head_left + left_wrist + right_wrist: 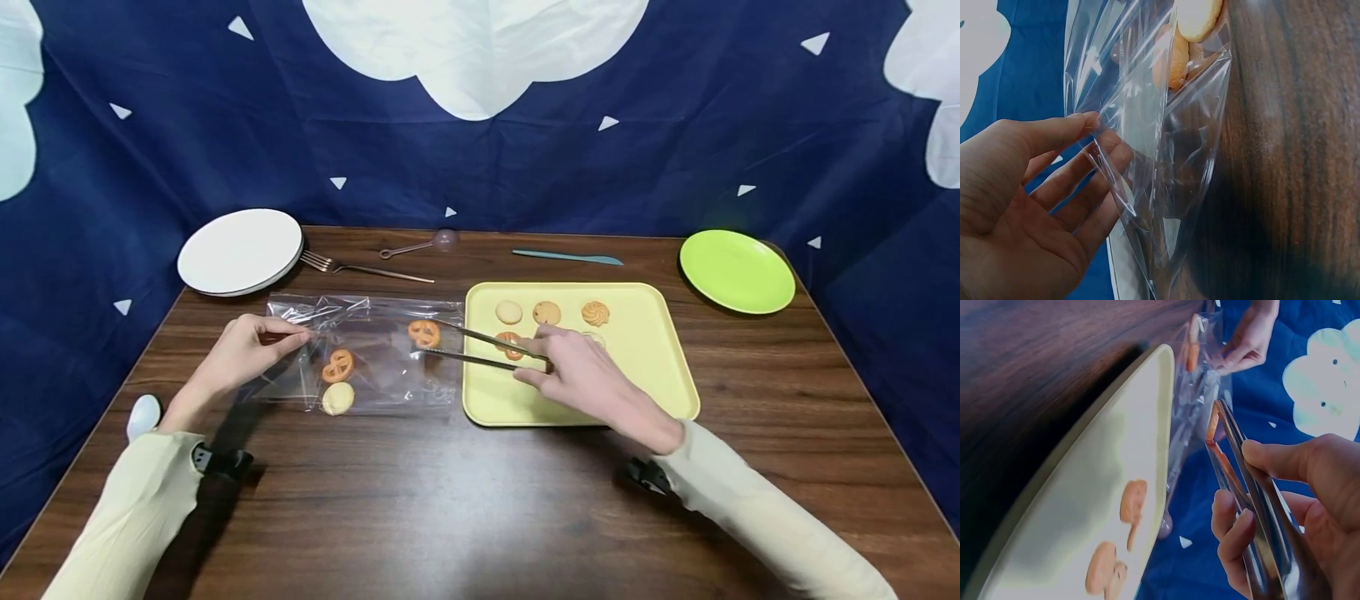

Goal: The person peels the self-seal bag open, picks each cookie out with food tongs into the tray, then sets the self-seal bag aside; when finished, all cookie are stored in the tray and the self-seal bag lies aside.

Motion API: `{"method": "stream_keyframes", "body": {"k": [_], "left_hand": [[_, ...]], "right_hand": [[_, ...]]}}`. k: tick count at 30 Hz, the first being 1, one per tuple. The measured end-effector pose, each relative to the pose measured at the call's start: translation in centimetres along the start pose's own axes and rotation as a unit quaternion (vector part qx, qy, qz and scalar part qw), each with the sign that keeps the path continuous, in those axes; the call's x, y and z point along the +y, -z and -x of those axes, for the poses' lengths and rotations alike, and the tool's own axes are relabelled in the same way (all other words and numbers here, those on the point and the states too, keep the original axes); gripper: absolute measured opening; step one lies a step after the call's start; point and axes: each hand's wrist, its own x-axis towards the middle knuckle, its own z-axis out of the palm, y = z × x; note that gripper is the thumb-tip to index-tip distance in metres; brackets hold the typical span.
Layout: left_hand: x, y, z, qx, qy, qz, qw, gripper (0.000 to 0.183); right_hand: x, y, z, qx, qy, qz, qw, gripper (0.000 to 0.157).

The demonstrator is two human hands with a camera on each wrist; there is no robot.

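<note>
My left hand (251, 348) pinches the edge of a clear plastic bag (1147, 125) between thumb and fingertips. Inside the bag a pretzel-shaped cookie (338, 366) and a pale round cookie (338, 398) lie together near the left end. My right hand (581, 375) holds metal tongs (1260, 494), thumb on one arm and fingers round the other. Between the tongs' tips is a second pretzel-shaped cookie (424, 334), which overlaps the right part of the bag in the head view. Another pretzel-shaped cookie (512, 345) sits on the tray, partly behind the tongs.
The yellow tray (660, 367) also carries a round cookie (508, 312), a speckled cookie (547, 313) and a swirl cookie (596, 313). Behind are a white plate (240, 250), fork (375, 270), measuring spoon (446, 240), blue knife (567, 256) and green plate (737, 271). A white spoon (144, 416) lies left.
</note>
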Motion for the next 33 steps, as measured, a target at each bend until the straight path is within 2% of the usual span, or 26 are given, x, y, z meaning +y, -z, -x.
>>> {"method": "stream_keyframes", "body": {"k": [5,10,17,24,29,33], "left_hand": [[0.0,0.0,0.0,-0.006,0.005,0.004,1.0000,0.014],[0.1,0.0,0.0,-0.012,0.021,0.005,0.9997,0.016],[0.1,0.0,-0.2,-0.006,-0.002,-0.003,1.0000,0.014],[0.1,0.1,-0.1,-0.014,0.015,-0.001,0.9998,0.018],[0.0,0.1,-0.2,-0.009,0.000,-0.005,0.9999,0.015],[-0.1,0.1,-0.2,-0.008,0.000,-0.006,0.9999,0.015]], "right_hand": [[1.0,1.5,2.9,0.012,-0.002,0.012,1.000,0.032],[2.0,2.2,6.1,-0.002,-0.022,0.028,0.999,0.030],[3.3,2.4,9.1,-0.002,-0.029,0.056,0.998,0.028],[3.7,2.6,9.5,-0.016,-0.032,0.060,0.998,0.030],[3.1,4.0,8.9,-0.046,-0.054,0.041,0.997,0.033],[2.5,5.2,8.0,-0.040,-0.058,0.020,0.997,0.033]]}}
